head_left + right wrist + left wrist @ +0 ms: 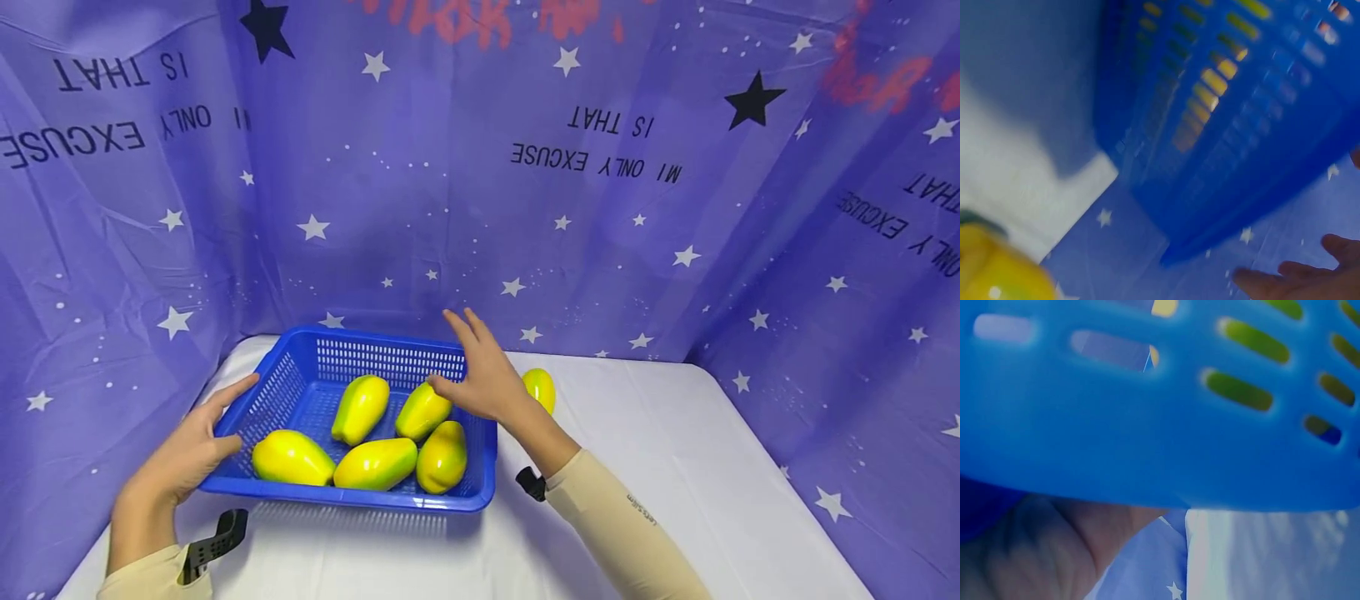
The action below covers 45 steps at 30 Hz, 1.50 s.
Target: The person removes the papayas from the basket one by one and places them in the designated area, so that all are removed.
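A blue plastic basket (352,496) with slotted walls stands on the white table and holds several glossy yellow-green fruits (375,464), shaped like papayas or mangoes. My left hand (183,450) rests at the basket's left rim, its thumb and forefinger spread and reaching over the edge; its other fingers are mostly hidden. Above the right end of the basket, my right hand (486,375) is spread with nothing in it, its thumb over one of the fruits. One more fruit (540,389) lies outside, on the table to the right, partly hidden by the right forearm.
The white tablecloth (675,450) extends to the right of the basket. Purple curtains (450,208) with stars and lettering enclose the table at the back and both sides. A black strap (217,542) is on the left wrist, another (531,483) on the right.
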Each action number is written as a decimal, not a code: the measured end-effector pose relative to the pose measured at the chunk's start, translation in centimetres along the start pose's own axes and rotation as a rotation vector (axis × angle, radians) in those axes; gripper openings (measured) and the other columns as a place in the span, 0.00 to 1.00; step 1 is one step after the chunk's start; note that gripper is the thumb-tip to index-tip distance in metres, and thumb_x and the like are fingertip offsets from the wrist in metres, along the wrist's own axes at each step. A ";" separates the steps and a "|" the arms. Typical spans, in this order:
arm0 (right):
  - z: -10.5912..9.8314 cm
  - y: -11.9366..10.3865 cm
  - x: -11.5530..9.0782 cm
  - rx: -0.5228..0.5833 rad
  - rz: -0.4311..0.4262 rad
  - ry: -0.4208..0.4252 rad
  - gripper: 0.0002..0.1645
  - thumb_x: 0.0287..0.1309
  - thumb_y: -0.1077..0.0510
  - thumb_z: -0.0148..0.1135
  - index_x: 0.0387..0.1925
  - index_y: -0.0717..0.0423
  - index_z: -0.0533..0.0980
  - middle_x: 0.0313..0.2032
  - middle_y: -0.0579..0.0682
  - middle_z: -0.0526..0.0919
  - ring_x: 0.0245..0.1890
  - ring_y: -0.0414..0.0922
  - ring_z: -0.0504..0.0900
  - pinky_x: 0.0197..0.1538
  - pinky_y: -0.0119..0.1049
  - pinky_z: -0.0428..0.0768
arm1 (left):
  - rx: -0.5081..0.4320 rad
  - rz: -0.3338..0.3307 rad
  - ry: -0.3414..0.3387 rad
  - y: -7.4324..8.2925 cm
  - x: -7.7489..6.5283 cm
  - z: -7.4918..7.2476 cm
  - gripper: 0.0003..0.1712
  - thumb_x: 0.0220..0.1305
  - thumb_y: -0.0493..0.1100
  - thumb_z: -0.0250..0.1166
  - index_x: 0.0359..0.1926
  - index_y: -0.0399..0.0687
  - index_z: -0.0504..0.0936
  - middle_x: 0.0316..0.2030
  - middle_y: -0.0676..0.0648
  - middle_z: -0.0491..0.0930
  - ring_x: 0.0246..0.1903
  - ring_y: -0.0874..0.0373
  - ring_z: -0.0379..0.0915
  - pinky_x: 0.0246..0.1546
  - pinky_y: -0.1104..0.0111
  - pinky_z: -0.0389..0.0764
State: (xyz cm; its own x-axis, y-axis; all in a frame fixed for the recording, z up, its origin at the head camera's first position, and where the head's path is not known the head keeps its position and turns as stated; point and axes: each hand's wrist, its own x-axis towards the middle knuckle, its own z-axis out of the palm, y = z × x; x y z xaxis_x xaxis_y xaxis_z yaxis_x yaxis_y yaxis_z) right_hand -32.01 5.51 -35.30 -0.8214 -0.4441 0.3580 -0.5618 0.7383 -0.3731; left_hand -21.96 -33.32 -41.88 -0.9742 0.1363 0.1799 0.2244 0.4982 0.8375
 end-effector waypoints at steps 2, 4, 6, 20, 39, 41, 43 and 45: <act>0.7 -0.7 0.2 0.035 0.015 -0.064 0.56 0.49 0.33 0.63 0.76 0.33 0.48 0.75 0.52 0.48 0.71 0.56 0.56 0.60 0.61 0.66 | 0.004 0.019 0.011 0.0 -0.1 -0.1 0.52 0.50 0.22 0.55 0.77 0.49 0.50 0.72 0.33 0.49 0.58 0.57 0.50 0.41 0.79 0.57; 1.2 -1.3 0.3 0.069 0.035 -0.123 0.56 0.49 0.33 0.63 0.76 0.32 0.48 0.75 0.51 0.49 0.70 0.57 0.58 0.59 0.62 0.67 | 0.000 0.036 0.013 0.2 -0.2 -0.3 0.53 0.50 0.22 0.55 0.77 0.49 0.50 0.73 0.33 0.48 0.59 0.58 0.49 0.42 0.80 0.57; 1.7 -1.7 0.4 0.069 0.063 -0.184 0.56 0.49 0.33 0.63 0.76 0.32 0.49 0.75 0.52 0.49 0.69 0.57 0.59 0.58 0.63 0.67 | -0.010 0.044 0.015 0.3 -0.1 -0.4 0.53 0.50 0.21 0.54 0.77 0.49 0.50 0.73 0.34 0.47 0.63 0.55 0.46 0.42 0.80 0.56; 2.5 -0.9 0.7 0.055 0.211 -0.387 0.57 0.47 0.33 0.66 0.76 0.39 0.52 0.75 0.55 0.50 0.71 0.58 0.55 0.62 0.64 0.61 | -0.069 -0.016 0.026 0.1 -0.1 0.8 0.53 0.47 0.21 0.55 0.76 0.48 0.52 0.71 0.33 0.52 0.55 0.64 0.61 0.46 0.84 0.64; -0.6 -2.9 5.2 -0.032 0.227 -0.756 0.49 0.49 0.31 0.64 0.71 0.42 0.65 0.68 0.48 0.66 0.67 0.50 0.64 0.62 0.54 0.66 | -0.068 -0.008 0.040 0.1 0.2 0.8 0.54 0.47 0.21 0.54 0.77 0.51 0.52 0.73 0.36 0.49 0.64 0.37 0.51 0.48 0.84 0.57; -0.3 -3.4 5.4 -0.036 0.265 -0.794 0.49 0.49 0.31 0.64 0.71 0.45 0.65 0.68 0.48 0.66 0.66 0.51 0.65 0.63 0.54 0.66 | -0.071 -0.011 0.039 0.1 0.3 0.8 0.54 0.47 0.21 0.53 0.77 0.50 0.52 0.73 0.36 0.49 0.64 0.35 0.50 0.49 0.84 0.56; 0.1 -3.6 5.6 -0.049 0.299 -0.825 0.49 0.49 0.32 0.64 0.70 0.47 0.65 0.67 0.49 0.68 0.65 0.51 0.66 0.62 0.52 0.67 | -0.074 -0.010 0.036 0.0 0.3 0.8 0.54 0.47 0.21 0.53 0.77 0.49 0.51 0.73 0.35 0.49 0.65 0.35 0.50 0.49 0.85 0.55; 0.6 -3.8 5.6 -0.056 0.317 -0.845 0.49 0.49 0.34 0.65 0.70 0.51 0.65 0.66 0.50 0.69 0.64 0.50 0.67 0.62 0.50 0.68 | -0.076 -0.007 0.035 0.0 0.3 0.8 0.54 0.46 0.20 0.53 0.76 0.48 0.51 0.73 0.35 0.49 0.65 0.36 0.50 0.49 0.86 0.55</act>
State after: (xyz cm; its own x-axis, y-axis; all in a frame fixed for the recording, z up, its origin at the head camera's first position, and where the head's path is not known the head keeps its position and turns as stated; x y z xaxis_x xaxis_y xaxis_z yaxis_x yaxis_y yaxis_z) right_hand -34.53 -0.14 -32.37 -0.7478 -0.4239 -0.5110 -0.3092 0.9035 -0.2969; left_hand -22.24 -32.61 -42.20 -0.9762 0.1026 0.1911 0.2168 0.4323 0.8753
